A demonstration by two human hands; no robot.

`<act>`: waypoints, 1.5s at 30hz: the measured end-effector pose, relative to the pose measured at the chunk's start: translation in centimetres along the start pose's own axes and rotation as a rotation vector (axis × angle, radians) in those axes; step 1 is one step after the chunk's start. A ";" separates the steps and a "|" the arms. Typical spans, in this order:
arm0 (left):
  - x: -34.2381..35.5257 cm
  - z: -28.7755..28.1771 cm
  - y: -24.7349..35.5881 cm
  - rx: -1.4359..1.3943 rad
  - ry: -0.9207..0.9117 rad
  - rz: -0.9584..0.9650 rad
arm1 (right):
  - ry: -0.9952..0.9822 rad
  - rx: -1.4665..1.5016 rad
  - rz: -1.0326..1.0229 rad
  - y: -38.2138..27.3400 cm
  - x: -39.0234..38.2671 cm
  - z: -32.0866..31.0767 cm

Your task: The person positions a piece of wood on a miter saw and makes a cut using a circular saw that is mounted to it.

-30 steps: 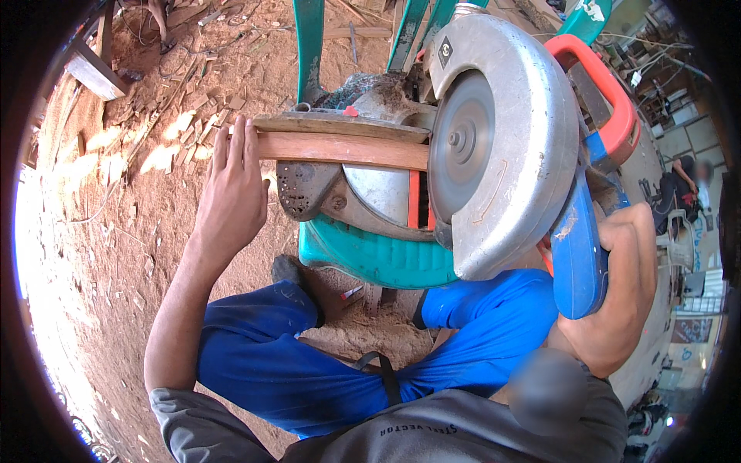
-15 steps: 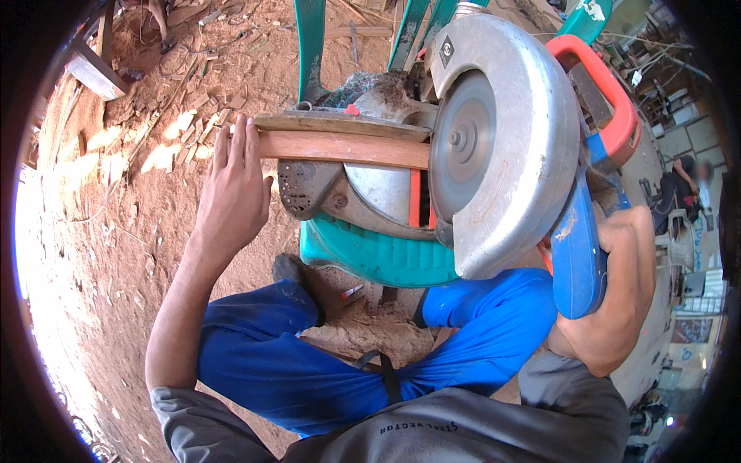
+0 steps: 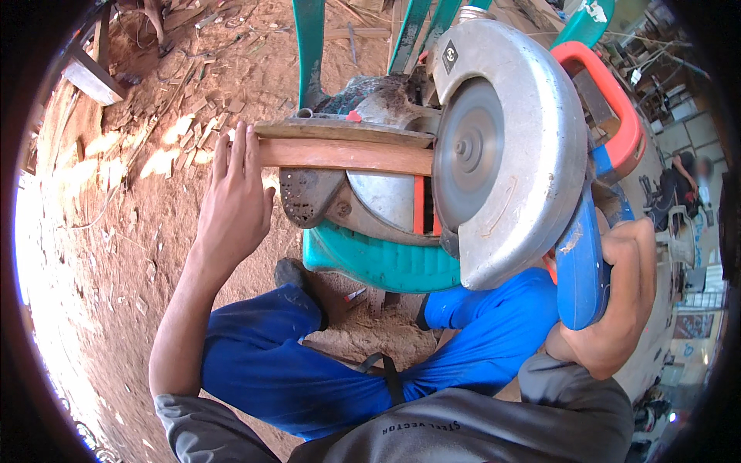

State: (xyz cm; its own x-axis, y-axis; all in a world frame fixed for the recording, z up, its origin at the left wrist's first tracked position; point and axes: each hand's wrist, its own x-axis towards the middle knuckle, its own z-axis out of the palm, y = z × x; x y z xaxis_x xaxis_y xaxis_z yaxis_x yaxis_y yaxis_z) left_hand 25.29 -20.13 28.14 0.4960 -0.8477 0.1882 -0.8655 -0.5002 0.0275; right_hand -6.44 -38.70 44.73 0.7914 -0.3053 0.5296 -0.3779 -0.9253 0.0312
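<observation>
A miter saw with a silver guard (image 3: 532,147) stands ahead of me; its round blade (image 3: 467,147) looks blurred, as if spinning. My right hand (image 3: 617,293) is wrapped round the saw's blue handle (image 3: 580,270). A reddish wooden strip (image 3: 347,156) lies along the worn wooden fence (image 3: 347,131), its right end close beside the blade. At the strip's left end, my left hand (image 3: 238,201) rests with fingers stretched out against the wood, thumb apart. The fingers partly hide that end.
The saw sits on a green plastic chair (image 3: 378,258), over my bent legs in blue trousers (image 3: 285,355). An orange-red carry handle (image 3: 617,100) rises from the saw. Wood scraps (image 3: 204,127) litter the sawdust-covered ground. Far right, another person (image 3: 683,181) is seated.
The saw head with its blade has shifted slightly right and lower in the picture, my right hand still on its handle. My left hand and the wooden strip keep nearly the same place.
</observation>
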 end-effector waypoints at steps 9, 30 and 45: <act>0.0 0.0 0.0 -0.009 0.011 0.005 | 0.058 -0.053 -0.039 0.1 0.2 0.3; 0.0 -0.1 0.1 -0.025 0.013 0.007 | 0.044 -0.057 -0.055 0.4 0.0 0.4; 0.0 0.0 0.0 -0.035 0.011 0.008 | 0.058 -0.043 -0.033 0.3 -0.2 0.6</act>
State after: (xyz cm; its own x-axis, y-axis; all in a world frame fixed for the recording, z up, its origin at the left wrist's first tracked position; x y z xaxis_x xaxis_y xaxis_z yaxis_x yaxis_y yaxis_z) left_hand 25.29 -20.13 28.14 0.4884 -0.8496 0.1991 -0.8714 -0.4869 0.0600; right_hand -6.42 -39.05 44.13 0.7752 -0.2602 0.5756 -0.3735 -0.9237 0.0855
